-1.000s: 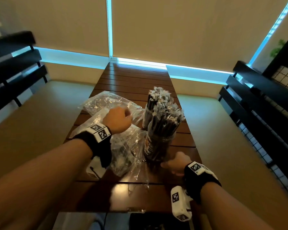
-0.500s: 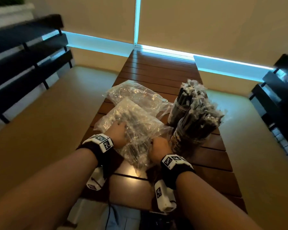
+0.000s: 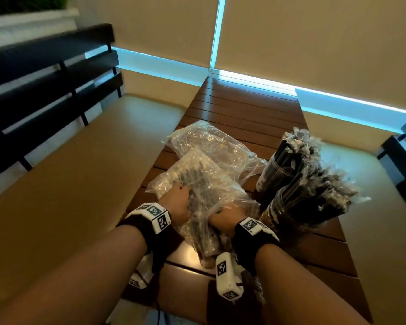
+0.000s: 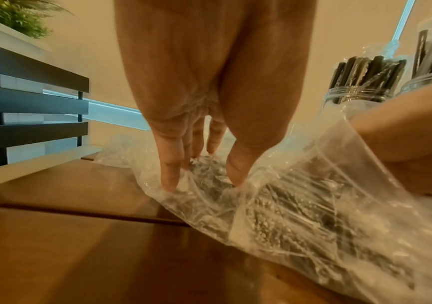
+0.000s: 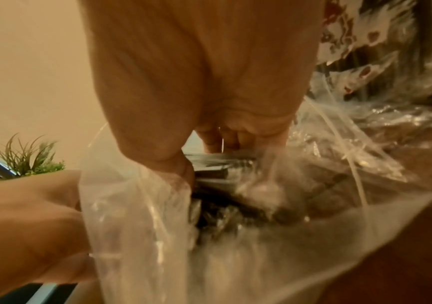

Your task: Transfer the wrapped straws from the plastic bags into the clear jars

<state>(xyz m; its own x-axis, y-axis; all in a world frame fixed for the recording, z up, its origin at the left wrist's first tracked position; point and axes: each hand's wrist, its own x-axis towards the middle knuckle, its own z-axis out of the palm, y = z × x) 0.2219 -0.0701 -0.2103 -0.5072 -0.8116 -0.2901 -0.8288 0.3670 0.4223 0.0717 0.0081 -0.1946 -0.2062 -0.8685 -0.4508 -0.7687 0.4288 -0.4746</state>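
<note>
On the wooden table [image 3: 244, 109] lies a clear plastic bag [image 3: 204, 184] of black wrapped straws [image 4: 287, 216], its mouth facing me. My left hand [image 3: 178, 202] presses on its left side, fingers [image 4: 168, 179] straight, thumb on the plastic. My right hand [image 3: 220, 219] reaches into the bag's mouth [image 5: 137, 205], and its curled fingers [image 5: 225, 139] and thumb hold a bunch of straws [image 5: 217, 166]. Two clear jars stand upright to the right, the near jar [image 3: 288, 214] and the far jar [image 3: 272, 177], both packed with straws.
A second, crumpled plastic bag [image 3: 211, 144] lies behind the first. Cushioned benches [image 3: 80, 172] with dark slatted backs [image 3: 45, 90] flank the narrow table. The table's far half is bare wood up to the blinds. A plant [image 4: 15, 16] sits at the upper left.
My left hand came down from above onto the bag. My right hand left the table beside the near jar and went into the bag's mouth. The head view swung left.
</note>
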